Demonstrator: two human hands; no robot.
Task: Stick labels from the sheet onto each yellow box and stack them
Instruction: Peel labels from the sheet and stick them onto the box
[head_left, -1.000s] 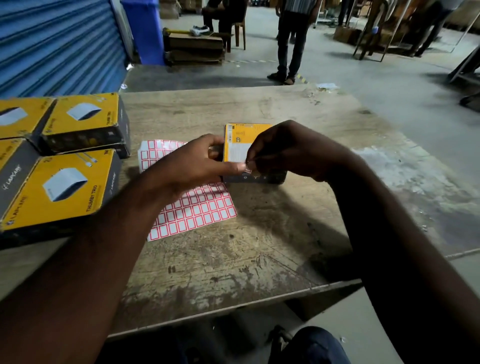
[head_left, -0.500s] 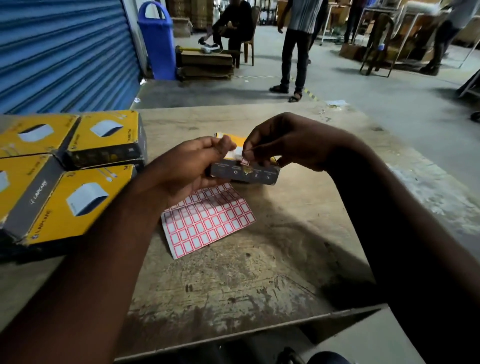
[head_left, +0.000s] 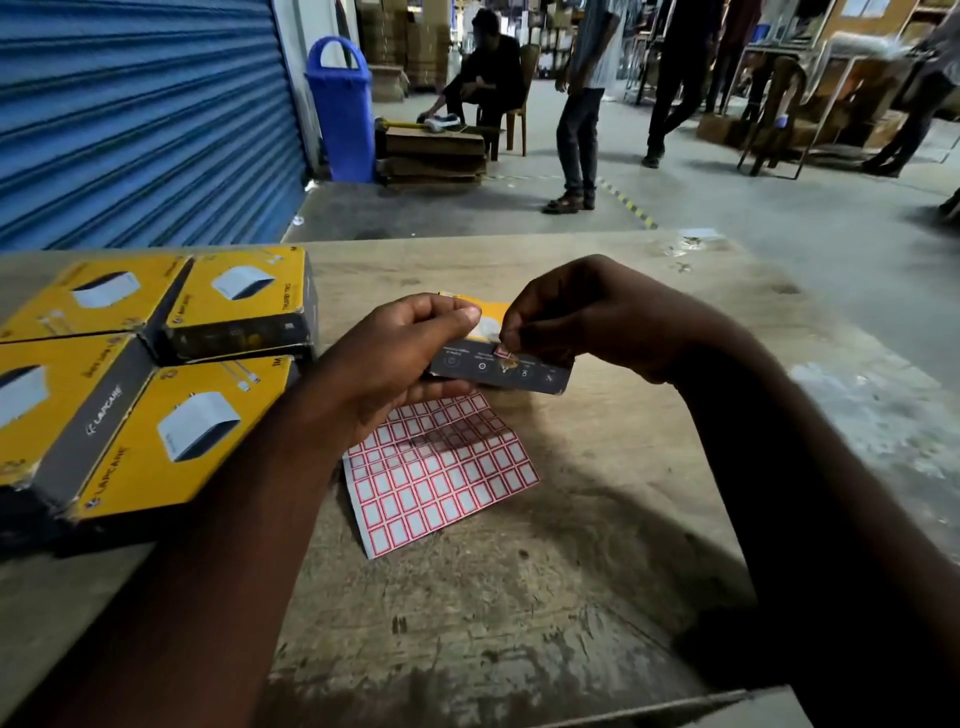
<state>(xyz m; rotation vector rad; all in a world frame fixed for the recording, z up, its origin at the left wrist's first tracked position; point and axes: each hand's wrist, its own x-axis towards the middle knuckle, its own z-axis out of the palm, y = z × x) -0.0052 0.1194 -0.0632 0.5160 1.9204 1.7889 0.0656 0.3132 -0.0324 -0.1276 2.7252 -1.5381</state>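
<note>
Our left hand (head_left: 395, 364) grips the yellow box (head_left: 498, 371) by its nine o'clock end, above the tabletop (head_left: 519, 597). Our right hand (head_left: 587, 317) pinches a label (head_left: 503, 353) against the box's dark side. The label sheet (head_left: 441, 467) lies at six o'clock and four more boxes (head_left: 171, 441) at nine. A second ago the box showed its yellow face; now it tips toward us.

held box (head_left: 498, 371): yellow top, dark grey side with white icons. label (head_left: 502, 353): white, red border. sheet (head_left: 441, 473): white, red-bordered grid. boxes (head_left: 156, 441) at left: yellow, white product print, grey sides. shutter (head_left: 140, 119) and bin (head_left: 340, 104): blue. table (head_left: 519, 597): pale wood, dark stains.
</note>
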